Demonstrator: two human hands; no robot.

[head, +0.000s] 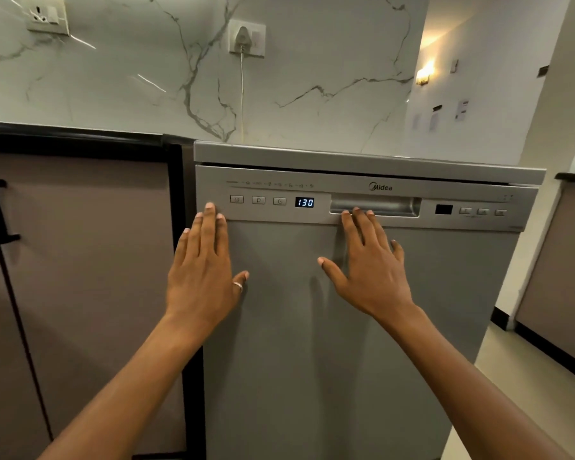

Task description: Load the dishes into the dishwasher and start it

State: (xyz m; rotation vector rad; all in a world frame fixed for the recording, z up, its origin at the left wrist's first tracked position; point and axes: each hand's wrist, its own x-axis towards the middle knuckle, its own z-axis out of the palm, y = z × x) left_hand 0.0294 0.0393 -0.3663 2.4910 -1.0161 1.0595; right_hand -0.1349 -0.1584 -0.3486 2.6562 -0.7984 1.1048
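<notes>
I have both arms stretched forward, bare to the elbow. My left hand is flat, palm forward, fingers straight and close together, pointing up, thumb out to the right with a ring on it. My right hand is flat too, fingers spread, pointing up and tilted left, thumb out to the left.

Both hands lie flat with fingers spread on the door of a grey steel dishwasher. The left hand, with a silver ring on its thumb, is near the door's left edge; the right hand reaches the recessed handle. A blue digital display reads 130
</notes>
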